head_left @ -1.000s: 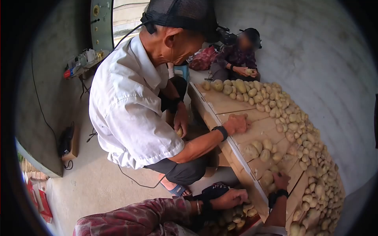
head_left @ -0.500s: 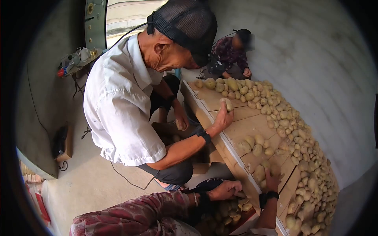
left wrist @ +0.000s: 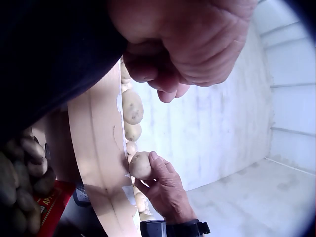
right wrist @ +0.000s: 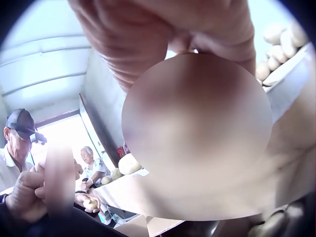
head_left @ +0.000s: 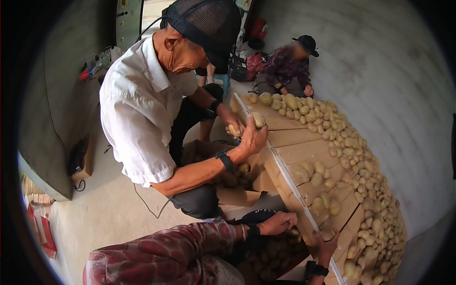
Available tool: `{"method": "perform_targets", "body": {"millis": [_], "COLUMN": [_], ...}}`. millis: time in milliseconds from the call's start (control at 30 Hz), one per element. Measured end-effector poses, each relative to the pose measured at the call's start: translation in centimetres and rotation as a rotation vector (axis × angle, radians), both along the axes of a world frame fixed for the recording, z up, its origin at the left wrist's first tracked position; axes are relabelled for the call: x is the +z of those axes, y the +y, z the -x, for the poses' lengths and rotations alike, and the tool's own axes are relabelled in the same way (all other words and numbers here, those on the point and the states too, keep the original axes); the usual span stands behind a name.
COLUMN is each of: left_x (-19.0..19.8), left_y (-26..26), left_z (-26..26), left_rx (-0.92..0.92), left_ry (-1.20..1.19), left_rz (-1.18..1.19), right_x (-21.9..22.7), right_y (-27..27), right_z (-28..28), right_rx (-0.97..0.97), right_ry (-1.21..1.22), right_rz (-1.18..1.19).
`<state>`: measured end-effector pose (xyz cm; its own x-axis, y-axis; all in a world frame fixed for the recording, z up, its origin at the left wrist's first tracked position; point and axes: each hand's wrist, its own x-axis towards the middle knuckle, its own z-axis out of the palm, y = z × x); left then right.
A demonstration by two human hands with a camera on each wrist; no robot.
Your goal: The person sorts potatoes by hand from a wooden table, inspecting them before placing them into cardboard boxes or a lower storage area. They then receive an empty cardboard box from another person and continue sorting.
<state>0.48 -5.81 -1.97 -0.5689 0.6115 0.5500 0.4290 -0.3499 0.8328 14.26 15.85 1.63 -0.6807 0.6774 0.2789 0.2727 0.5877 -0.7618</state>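
Note:
My right hand (head_left: 327, 249) holds a potato (left wrist: 141, 165) at the board's near edge, thumb and fingers spread round it. In the right wrist view the same hand (right wrist: 168, 34) looms at the top, and a blurred patch hides what is under it. Above my lap my left hand (head_left: 280, 223) stays with its fingers loosely curled. Nothing shows in the left hand (left wrist: 187, 39) in its own wrist view, though its palm is partly hidden. Several loose potatoes (head_left: 317, 206) lie on the wooden board (head_left: 297, 154) just beyond my right hand.
A long heap of potatoes (head_left: 361, 171) lines the board's far side against the wall. More potatoes (head_left: 270, 256) fill a container below my left hand. On my left, a person in a white shirt (head_left: 137, 109) holds potatoes; another person (head_left: 287, 69) sits at the far end.
My right hand has come back from among the loose potatoes to the near edge with a potato. The neighbour's hand has lifted a potato off the board and drawn it in.

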Motion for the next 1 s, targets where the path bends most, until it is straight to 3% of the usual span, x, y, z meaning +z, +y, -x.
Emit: {"method": "perform_targets", "body": {"millis": [167, 233, 267, 300, 367, 467, 500, 533, 567, 600, 667, 800, 900, 967, 1000], "left_x": [0.7, 0.8, 0.1, 0.7, 1.8, 2.0, 2.0, 1.9, 1.7, 1.6, 1.2, 1.1, 0.9, 1.3, 1.5], "left_y": [0.7, 0.8, 1.1, 0.9, 0.7, 0.8, 0.9, 1.2, 1.3, 1.4, 1.3, 1.3, 1.2, 1.1, 0.9], "left_z": [-1.2, -1.6, -1.4, -1.6, -2.3, -2.5, -3.0, -3.2, -3.3, -3.2, -3.6, -3.5, -3.7, -3.5, -3.7], "left_rx": [0.002, -0.066, -0.074, -0.068, -0.084, -0.134, -0.169, -0.181, -0.141, -0.095, -0.096, -0.156, -0.171, -0.177, -0.196], "left_ry": [0.038, -0.085, -0.048, -0.047, -0.154, -0.138, -0.150, -0.147, -0.016, 0.114, 0.120, 0.144, 0.116, 0.100, 0.049], "left_rz": [-0.049, 0.028, 0.036, 0.045, 0.112, 0.190, 0.231, 0.230, 0.250, 0.270, 0.212, 0.163, 0.191, 0.184, 0.234], "right_x": [-1.9, -3.6, -3.6, -2.1, 0.7, 0.8, 0.5, -0.4, -0.8, -0.6, -0.2, -2.2, -2.0, -1.1, -0.8], "right_y": [2.1, 3.2, 3.3, 1.9, -1.1, -3.6, -4.5, -5.2, -6.0, -7.4, -10.0, -9.0, -8.1, -7.8, -7.3], "right_z": [-1.1, -0.8, -0.7, -0.6, -0.7, -0.4, -0.5, 0.0, 0.5, 0.9, 1.3, 1.9, 2.6, 3.2, 3.4], "right_rx": [0.070, -0.011, -0.002, 0.003, -0.005, 0.164, 0.156, 0.234, 0.313, 0.312, 0.346, 0.288, 0.353, 0.250, 0.286], "right_ry": [-0.032, 0.168, 0.216, 0.217, 0.419, 0.440, 0.446, 0.400, 0.351, 0.355, 0.344, 0.430, 0.464, 0.579, 0.675], "right_rz": [-0.063, 0.027, 0.359, 0.369, 0.767, 0.910, 0.908, 0.760, 0.612, 0.610, 0.343, 0.500, 0.567, 0.727, 0.770]}}
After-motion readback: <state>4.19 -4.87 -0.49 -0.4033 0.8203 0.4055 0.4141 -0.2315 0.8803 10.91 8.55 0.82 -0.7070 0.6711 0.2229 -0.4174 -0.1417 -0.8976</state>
